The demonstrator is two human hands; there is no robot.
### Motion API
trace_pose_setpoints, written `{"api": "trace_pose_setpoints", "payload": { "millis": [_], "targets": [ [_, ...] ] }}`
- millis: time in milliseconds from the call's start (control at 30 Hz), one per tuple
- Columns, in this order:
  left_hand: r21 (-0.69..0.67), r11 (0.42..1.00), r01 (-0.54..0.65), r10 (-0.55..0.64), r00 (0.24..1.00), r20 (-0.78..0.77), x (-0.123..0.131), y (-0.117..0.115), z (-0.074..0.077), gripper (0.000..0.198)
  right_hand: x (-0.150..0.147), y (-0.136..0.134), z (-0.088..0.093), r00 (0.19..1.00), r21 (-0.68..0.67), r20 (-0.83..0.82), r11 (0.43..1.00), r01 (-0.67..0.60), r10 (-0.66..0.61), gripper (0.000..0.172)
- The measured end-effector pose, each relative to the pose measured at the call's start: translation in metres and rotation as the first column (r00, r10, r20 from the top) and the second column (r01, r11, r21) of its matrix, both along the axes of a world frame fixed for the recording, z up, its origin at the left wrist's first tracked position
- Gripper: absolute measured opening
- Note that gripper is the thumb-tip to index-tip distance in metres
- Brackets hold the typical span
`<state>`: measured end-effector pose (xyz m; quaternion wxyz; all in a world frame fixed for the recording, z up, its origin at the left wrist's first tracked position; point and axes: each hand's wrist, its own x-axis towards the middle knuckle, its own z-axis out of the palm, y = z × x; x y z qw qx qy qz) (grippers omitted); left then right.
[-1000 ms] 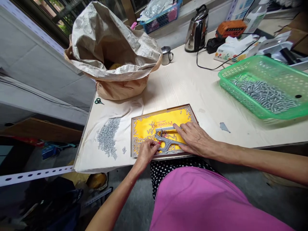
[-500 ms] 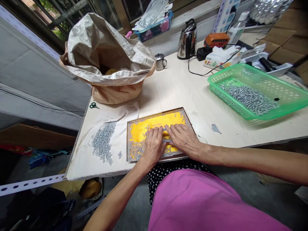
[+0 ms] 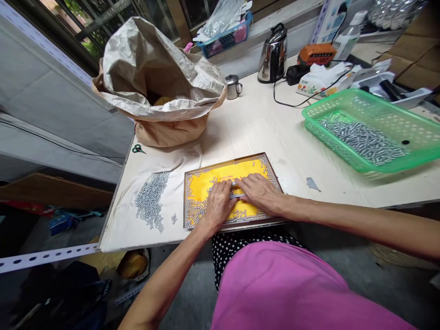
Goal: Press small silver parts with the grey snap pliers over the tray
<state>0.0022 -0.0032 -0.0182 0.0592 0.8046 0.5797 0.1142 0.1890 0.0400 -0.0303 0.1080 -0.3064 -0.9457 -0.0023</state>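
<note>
My left hand [image 3: 219, 199] and my right hand [image 3: 259, 190] are side by side over a shallow tray [image 3: 225, 225] with a yellow bottom and a brown rim. Both are closed on a grey flat bar [image 3: 238, 195], which shows in the gap between them; its ends are hidden under the fingers. Small metal pins [image 3: 195, 211] are scattered in the tray, thickest at the lower left and along the edges. To the left of the tray, a pile of the same pins [image 3: 151, 199] lies on a white cloth [image 3: 127, 229].
A green perforated basket [image 3: 360, 167] with many pins stands at the right. Behind the tray are a large open sack [image 3: 172, 130], a metal cup [image 3: 233, 87] and an electric kettle [image 3: 272, 55]. Scissors [image 3: 139, 149] lie at the table's left edge; a grey scrap [image 3: 313, 184] lies right.
The view has shifted slightly, so the table things appear a little further right. Both hands have moved a short way toward the tray's far side with the bar, showing more pins along the near edge.
</note>
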Motion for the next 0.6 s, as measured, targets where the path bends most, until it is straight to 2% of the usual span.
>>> {"api": "trace_pose_setpoints", "payload": {
  "millis": [67,133,167,233,267,333,433,500,600],
  "targets": [
    [0.096,0.992,0.077,-0.078,0.997,0.007,-0.004,-0.003,-0.004,0.035,0.004,0.004,0.006,0.999,0.002,-0.03,1.0,0.017,-0.017,0.064],
    [0.171,0.968,0.182,-0.181,0.983,-0.018,-0.007,-0.006,-0.004,0.021,0.01,0.01,0.011,0.998,0.001,-0.062,1.0,0.025,-0.025,0.08],
    [0.197,0.952,0.234,-0.231,0.972,-0.034,-0.008,-0.008,-0.001,0.015,0.013,0.015,0.013,0.996,-0.002,-0.075,0.999,0.046,-0.046,0.078],
    [0.216,0.924,0.316,-0.311,0.949,-0.059,-0.007,-0.012,0.007,0.016,0.02,0.027,0.013,0.99,-0.027,-0.086,0.994,0.109,-0.111,0.059],
    [0.208,0.917,0.341,-0.335,0.94,-0.066,-0.006,-0.013,0.014,0.018,0.023,0.035,0.012,0.988,-0.044,-0.082,0.99,0.13,-0.134,0.049],
    [0.174,0.917,0.357,-0.351,0.934,-0.068,-0.003,-0.015,0.028,0.021,0.027,0.049,0.01,0.99,-0.072,-0.078,0.991,0.112,-0.117,0.041],
    [0.138,0.936,0.325,-0.323,0.946,-0.038,-0.004,-0.013,0.046,0.02,0.031,0.065,0.013,0.99,-0.035,-0.12,0.997,0.072,-0.076,0.037],
    [0.146,0.958,0.246,-0.253,0.967,0.027,-0.013,-0.009,0.05,0.02,0.037,0.072,0.018,0.983,0.021,-0.151,0.994,0.108,-0.104,0.037],
    [0.122,0.992,-0.042,0.015,0.976,0.217,-0.036,-0.001,0.04,0.041,0.056,0.079,0.026,0.958,0.057,-0.214,0.977,0.206,-0.19,0.037]
  ]
}}
